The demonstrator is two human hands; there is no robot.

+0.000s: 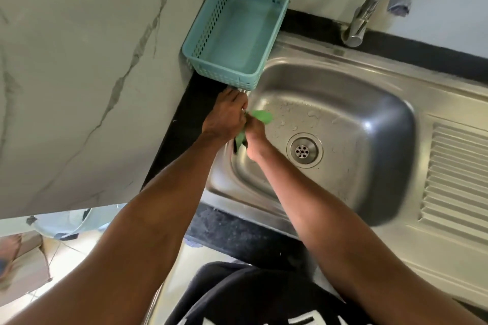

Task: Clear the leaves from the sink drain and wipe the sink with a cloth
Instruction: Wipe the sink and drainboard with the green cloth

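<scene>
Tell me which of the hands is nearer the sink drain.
Right. The right hand is over the basin just left of the sink drain; the left hand is farther left, at the basin's edge by the blue basket.

Left arm: stretched forward and bare, seen from the elbow to the wrist.
Left hand (224, 116): held palm down, its fingers pointed away from the body (the fingertips are partly hidden).
Right arm: stretched forward beside the left one, also bare.
Right hand (255, 137): held right next to the left hand, its fingers curled round something green.
Both hands: brought close together, touching or almost touching (it cannot be told which).
</scene>
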